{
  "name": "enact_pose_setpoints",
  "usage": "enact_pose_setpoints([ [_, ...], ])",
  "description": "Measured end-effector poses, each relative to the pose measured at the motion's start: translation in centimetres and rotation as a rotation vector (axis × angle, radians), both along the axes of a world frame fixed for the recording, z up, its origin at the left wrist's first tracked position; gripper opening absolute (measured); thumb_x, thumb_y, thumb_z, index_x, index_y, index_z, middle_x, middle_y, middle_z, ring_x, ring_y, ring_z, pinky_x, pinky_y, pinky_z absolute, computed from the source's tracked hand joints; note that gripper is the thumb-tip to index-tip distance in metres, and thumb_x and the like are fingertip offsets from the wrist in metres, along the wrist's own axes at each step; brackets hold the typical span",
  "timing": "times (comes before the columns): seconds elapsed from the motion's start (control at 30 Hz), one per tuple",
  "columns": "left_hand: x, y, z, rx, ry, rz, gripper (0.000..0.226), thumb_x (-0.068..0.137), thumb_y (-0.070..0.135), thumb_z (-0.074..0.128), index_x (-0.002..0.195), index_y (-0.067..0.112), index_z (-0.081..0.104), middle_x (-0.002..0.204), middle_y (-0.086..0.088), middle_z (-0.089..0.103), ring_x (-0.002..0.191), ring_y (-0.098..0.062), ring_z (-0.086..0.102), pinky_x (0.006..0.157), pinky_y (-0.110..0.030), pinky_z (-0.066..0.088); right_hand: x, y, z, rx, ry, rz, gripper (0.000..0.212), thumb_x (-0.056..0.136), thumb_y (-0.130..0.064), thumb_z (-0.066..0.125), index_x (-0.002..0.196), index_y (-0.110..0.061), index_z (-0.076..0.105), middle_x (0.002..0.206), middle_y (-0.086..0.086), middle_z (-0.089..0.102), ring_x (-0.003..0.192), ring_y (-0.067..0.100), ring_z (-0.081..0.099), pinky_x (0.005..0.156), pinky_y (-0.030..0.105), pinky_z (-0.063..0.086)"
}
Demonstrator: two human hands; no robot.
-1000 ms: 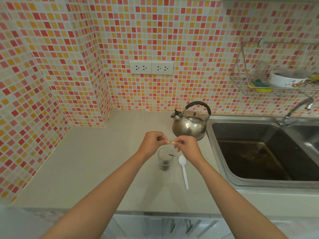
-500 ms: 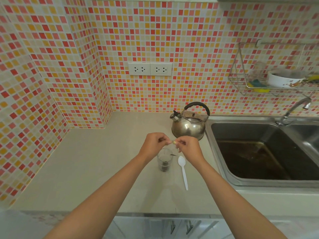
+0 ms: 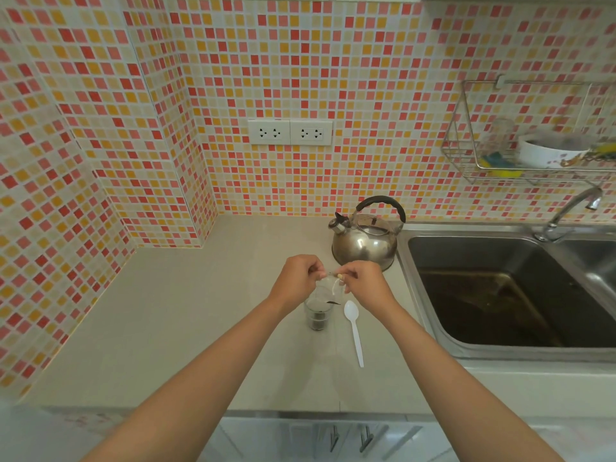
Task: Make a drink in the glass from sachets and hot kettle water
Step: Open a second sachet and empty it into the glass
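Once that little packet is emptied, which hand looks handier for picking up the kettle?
Probably the right hand. The kettle stands just beyond it, on the sink side, handle up. The left hand would have to cross over the glass.

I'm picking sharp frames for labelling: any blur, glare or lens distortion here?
Head view: wide-angle bending curves the tiled walls at the edges; the wire rack contents look soft; glare spots on the steel kettle; the clear sachet is barely resolved.
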State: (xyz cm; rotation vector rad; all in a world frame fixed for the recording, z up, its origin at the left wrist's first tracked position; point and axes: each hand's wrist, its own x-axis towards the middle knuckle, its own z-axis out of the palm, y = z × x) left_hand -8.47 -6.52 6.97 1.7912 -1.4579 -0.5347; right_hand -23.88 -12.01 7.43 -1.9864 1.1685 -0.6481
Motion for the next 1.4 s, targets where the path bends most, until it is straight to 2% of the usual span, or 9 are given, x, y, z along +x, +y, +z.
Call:
enact_pose_setpoints([
  [0.2,0.2,0.0,0.2,0.005,-0.083,-0.058,0.013,0.085,-0.003,0.061,0.078,0.005,0.069,0.078,0.001,0.061,0.067,-0.002,0.05,0.06,-0.006,0.038,0.0,0.2,-0.3,-0.065,0.055,0.044,0.015,0.086,-0.008,0.063,0.096,-0.008,0.073,0.087,0.008,0.072,0.076,0.015,0.062,0.069,0.021,0.049],
  [0.37,0.5,-0.1,0.2,0.006,-0.114,-0.094,0.013,0.086,-0.002,0.061,0.081,0.005,0.07,0.083,-0.003,0.064,0.074,-0.01,0.054,0.064,-0.005,0.037,0.3,0.3,0.1,-0.084,0.072,0.103,0.017,0.088,-0.007,0.062,0.099,-0.006,0.075,0.09,0.012,0.073,0.081,0.023,0.066,0.076,0.03,0.052],
  [0.47,0.5,0.0,0.0,0.004,-0.098,-0.11,0.012,0.086,0.0,0.062,0.083,0.006,0.071,0.085,-0.005,0.067,0.075,-0.011,0.056,0.066,-0.009,0.039,0.4,0.3,0.2,-0.099,0.09,0.087,0.014,0.087,-0.005,0.062,0.094,-0.003,0.075,0.086,0.015,0.072,0.076,0.023,0.064,0.072,0.028,0.05],
  [0.6,0.6,0.5,-0.2,-0.009,0.091,-0.043,0.004,0.082,0.014,0.072,0.086,0.014,0.071,0.082,0.004,0.068,0.072,-0.003,0.058,0.07,-0.019,0.044,0.6,0.7,0.1,-0.032,0.017,-0.006,0.012,0.087,-0.005,0.062,0.09,-0.003,0.074,0.07,0.008,0.067,0.056,0.01,0.056,0.054,0.011,0.043],
  [0.67,0.9,0.9,-0.5,0.08,0.235,0.001,0.026,0.076,0.023,0.079,0.098,0.014,0.068,0.088,0.002,0.067,0.078,-0.008,0.06,0.072,-0.022,0.047,0.7,0.7,0.0,0.05,-0.09,-0.087,0.011,0.086,-0.004,0.063,0.087,-0.002,0.074,0.059,0.001,0.063,0.046,0.006,0.055,0.048,0.004,0.041],
  [0.77,1.5,2.0,-1.2,0.258,0.426,0.036,0.025,0.076,0.019,0.079,0.095,0.007,0.068,0.086,-0.005,0.066,0.077,-0.016,0.063,0.07,-0.024,0.047,0.7,1.0,0.2,0.225,-0.259,-0.186,0.01,0.085,-0.002,0.063,0.087,-0.002,0.073,0.06,0.003,0.065,0.042,0.002,0.06,0.047,0.007,0.042],
  [0.93,2.9,4.3,-2.0,0.243,0.713,0.107,0.004,0.081,0.009,0.072,0.079,0.011,0.069,0.078,-0.005,0.07,0.07,-0.014,0.069,0.063,-0.017,0.051,1.8,2.7,0.1,0.527,-0.44,-0.248,0.011,0.083,0.002,0.059,0.079,-0.007,0.064,0.067,0.01,0.066,0.044,0.01,0.066,0.043,0.017,0.04],
  [1.1,5.0,6.5,-3.2,0.198,0.772,0.292,0.003,0.081,0.006,0.07,0.078,0.007,0.068,0.075,-0.008,0.069,0.062,-0.013,0.066,0.062,-0.019,0.052,5.0,5.2,-1.7,0.598,-0.419,-0.297,0.012,0.082,0.003,0.059,0.086,-0.005,0.067,0.066,0.007,0.063,0.049,0.014,0.059,0.047,0.024,0.039],
  [1.4,7.8,9.6,-6.7,0.249,0.701,0.488,0.005,0.079,-0.001,0.071,0.076,0.002,0.067,0.068,-0.011,0.063,0.059,-0.017,0.059,0.054,-0.015,0.051,10.2,7.5,-7.0,0.496,-0.182,-0.275,0.023,0.081,0.007,0.054,0.098,0.003,0.07,0.078,0.012,0.066,0.05,0.015,0.056,0.042,0.015,0.044],
])
